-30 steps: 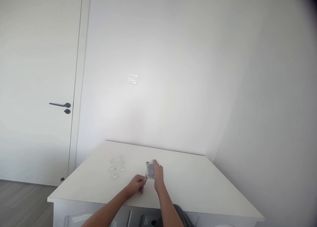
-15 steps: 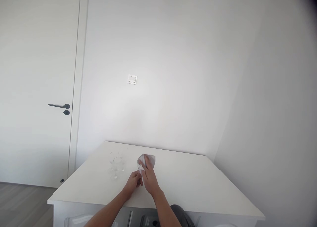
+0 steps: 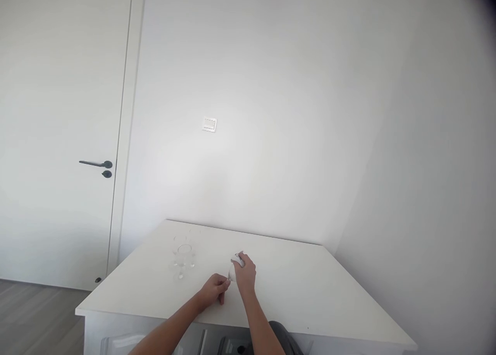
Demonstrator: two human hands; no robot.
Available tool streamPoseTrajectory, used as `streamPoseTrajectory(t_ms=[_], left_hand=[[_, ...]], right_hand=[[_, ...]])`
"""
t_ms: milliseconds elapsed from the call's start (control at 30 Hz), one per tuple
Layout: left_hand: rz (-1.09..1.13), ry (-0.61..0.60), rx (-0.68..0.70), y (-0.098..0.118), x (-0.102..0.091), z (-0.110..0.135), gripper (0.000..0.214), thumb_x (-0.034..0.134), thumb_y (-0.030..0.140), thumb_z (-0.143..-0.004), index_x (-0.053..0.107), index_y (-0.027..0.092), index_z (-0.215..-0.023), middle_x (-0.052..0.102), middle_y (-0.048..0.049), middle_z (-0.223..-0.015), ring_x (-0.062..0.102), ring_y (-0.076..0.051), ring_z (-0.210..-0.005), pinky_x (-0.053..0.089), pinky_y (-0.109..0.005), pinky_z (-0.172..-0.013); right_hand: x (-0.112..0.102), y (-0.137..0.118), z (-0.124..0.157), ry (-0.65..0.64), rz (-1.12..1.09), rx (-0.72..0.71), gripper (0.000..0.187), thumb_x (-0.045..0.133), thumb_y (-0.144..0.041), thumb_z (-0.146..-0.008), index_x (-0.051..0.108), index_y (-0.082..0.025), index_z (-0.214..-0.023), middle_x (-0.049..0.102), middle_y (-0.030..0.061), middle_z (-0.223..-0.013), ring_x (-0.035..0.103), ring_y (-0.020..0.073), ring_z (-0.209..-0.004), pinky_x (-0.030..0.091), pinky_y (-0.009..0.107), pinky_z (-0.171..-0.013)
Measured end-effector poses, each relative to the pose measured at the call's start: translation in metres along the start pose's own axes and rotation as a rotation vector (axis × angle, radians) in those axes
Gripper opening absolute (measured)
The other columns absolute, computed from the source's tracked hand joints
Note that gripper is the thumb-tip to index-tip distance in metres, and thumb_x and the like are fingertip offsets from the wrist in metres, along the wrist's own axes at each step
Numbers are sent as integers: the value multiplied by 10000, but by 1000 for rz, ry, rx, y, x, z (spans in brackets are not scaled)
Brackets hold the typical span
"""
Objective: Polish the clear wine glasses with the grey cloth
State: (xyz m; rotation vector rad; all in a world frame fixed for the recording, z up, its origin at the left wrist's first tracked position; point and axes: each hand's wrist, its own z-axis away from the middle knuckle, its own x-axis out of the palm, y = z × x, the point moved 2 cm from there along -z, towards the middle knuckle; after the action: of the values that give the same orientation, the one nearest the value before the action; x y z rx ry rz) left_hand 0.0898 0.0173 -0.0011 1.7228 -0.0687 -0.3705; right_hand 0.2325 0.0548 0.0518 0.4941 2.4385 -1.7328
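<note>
My right hand [image 3: 245, 273] is closed over a small white, crumpled thing [image 3: 235, 263], perhaps a tissue or cloth, just above the white table [image 3: 310, 293]. My left hand [image 3: 214, 288] sits right beside it, fingers curled and pinched near the lower end of that white thing. What the left fingers grip is too small to make out. To the left of both hands stands a clear glass [image 3: 183, 256], with fainter glassware behind it.
A white wall with a light switch [image 3: 209, 124] rises behind the table. A white door with a dark handle [image 3: 96, 164] is at the left. A side wall runs along the table's right edge. Wooden floor shows at the lower left.
My right hand swept left towards the glass with the white thing spread out, then came back right with it bunched small. My left hand barely moved.
</note>
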Motion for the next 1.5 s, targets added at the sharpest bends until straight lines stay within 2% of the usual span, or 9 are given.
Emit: streamPoseTrajectory(t_ms=[133,267,400,567,800,967,1200,1333,1500], left_hand=[[89,-10,11,-3,-2,1,633,571,784,-817,443,224,-551,520,0,-435,408,-130,-453,274,-299,-564],[176,85,2,-10,-7,-4,604,571,771,-821,476,216,-602,572,-18,-488,393,-123,-483,255,-283,-538],[231,266,-39,-17,-12,-11,574,510,770,-812,503,217,-659,565,-9,-507,380,-115,-451,246,-279,-488],[235,349,-74,-20,-11,-9,346,532,555,-777,504,218,-702,500,37,-518,409,-112,-472,288,-266,-503],[100,48,-62,-6,3,-4,352,647,477,-745,565,194,-551,550,-11,-431,497,-149,-441,331,-297,-535],[20,-41,-33,3,1,-1,612,587,733,-814,464,217,-510,520,1,-419,452,-134,-431,304,-289,-544],[127,30,41,-7,-4,-3,623,548,767,-849,474,211,-578,556,-11,-488,415,-121,-483,274,-270,-519],[222,184,13,-19,-9,-10,629,512,815,-828,499,212,-649,576,-17,-516,377,-116,-466,240,-261,-470],[370,333,-44,-23,-12,-12,522,612,709,-799,563,190,-768,519,26,-582,431,-114,-509,260,-250,-495]], right_hand=[[6,1,-2,-136,-470,234,320,658,-483,-787,712,-175,-853,739,66,-794,666,216,-695,519,319,-652],[16,4,4,-195,-701,315,539,538,-664,-878,718,-178,-1027,761,89,-933,714,243,-823,570,355,-728],[23,2,18,-361,-382,-17,554,428,-573,-981,652,-208,-1333,703,124,-1280,656,290,-1189,545,427,-979],[21,-14,33,-452,264,-502,617,487,-244,-954,464,-327,-1565,416,66,-1633,305,298,-1534,216,499,-1266],[11,-19,21,-130,647,-384,271,614,-235,-860,777,-225,-1077,660,123,-1288,538,330,-1218,372,485,-1092],[2,-5,6,-10,379,-77,301,509,-319,-907,751,-206,-1044,725,117,-1149,662,274,-1018,479,376,-893],[14,-2,5,-142,-681,378,476,484,-643,-882,672,-207,-919,746,89,-884,691,237,-764,517,328,-649],[28,-4,18,-401,-805,342,696,454,-821,-847,666,-183,-1027,734,109,-905,695,253,-785,529,339,-616],[33,-5,31,-419,-305,-60,731,388,-728,-961,605,-164,-1373,638,179,-1378,630,303,-1251,572,401,-928]])
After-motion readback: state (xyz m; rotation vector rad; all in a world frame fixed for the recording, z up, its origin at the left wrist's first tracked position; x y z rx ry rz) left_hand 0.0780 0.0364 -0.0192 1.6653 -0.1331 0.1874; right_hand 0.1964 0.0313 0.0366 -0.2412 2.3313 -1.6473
